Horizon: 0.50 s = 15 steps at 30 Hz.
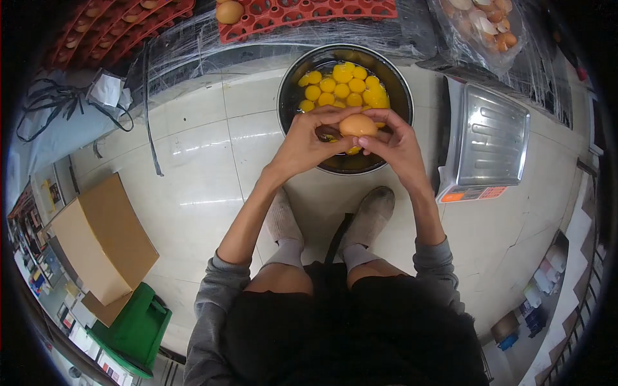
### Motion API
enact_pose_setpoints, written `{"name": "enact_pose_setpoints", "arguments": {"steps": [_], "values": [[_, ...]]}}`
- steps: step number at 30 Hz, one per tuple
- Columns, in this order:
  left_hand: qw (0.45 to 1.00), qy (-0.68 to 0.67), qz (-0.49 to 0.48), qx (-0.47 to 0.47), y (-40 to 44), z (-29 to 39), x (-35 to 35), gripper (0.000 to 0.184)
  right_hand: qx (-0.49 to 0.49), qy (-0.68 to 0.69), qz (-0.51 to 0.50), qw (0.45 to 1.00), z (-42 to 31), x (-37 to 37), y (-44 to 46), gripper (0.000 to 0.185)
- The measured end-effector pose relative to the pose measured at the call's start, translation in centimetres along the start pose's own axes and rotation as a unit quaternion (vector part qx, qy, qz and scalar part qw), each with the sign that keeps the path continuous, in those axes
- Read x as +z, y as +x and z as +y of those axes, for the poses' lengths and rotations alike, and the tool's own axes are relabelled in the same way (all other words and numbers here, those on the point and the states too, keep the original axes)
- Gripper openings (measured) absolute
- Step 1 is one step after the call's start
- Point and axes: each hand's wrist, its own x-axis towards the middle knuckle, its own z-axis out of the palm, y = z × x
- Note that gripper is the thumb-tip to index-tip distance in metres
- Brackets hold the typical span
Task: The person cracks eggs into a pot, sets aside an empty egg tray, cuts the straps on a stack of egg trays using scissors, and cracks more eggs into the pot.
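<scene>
A brown egg is held between the fingertips of both hands over a round metal bowl. My left hand grips it from the left and my right hand from the right, thumbs on its near side. Its shell looks whole from above; its underside is hidden. Below, the bowl holds many yellow egg yolks in clear liquid. The hands cover part of the bowl's near half.
Behind the bowl lies a red egg tray with another brown egg. A bag of eggshells is at the back right. A metal scale stands right of the bowl. A cardboard box and green bin are at left.
</scene>
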Motion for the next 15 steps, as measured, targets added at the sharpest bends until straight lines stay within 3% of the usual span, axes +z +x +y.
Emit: {"name": "enact_pose_setpoints", "arguments": {"steps": [6,11,15], "values": [[1.0,0.002,0.008,-0.009,0.2,-0.8,0.2,0.047,-0.042,-0.084,0.016,0.995,0.9,-0.6,0.4,0.039],[0.991,-0.117,0.028,-0.06,0.3,-1.0,0.6,0.042,-0.043,-0.044,0.006,0.998,0.8,-1.0,0.5,0.039],[0.994,-0.089,0.026,-0.063,0.3,-0.3,0.7,0.042,-0.055,-0.051,0.003,0.997,0.8,-1.1,0.3,0.041]]}}
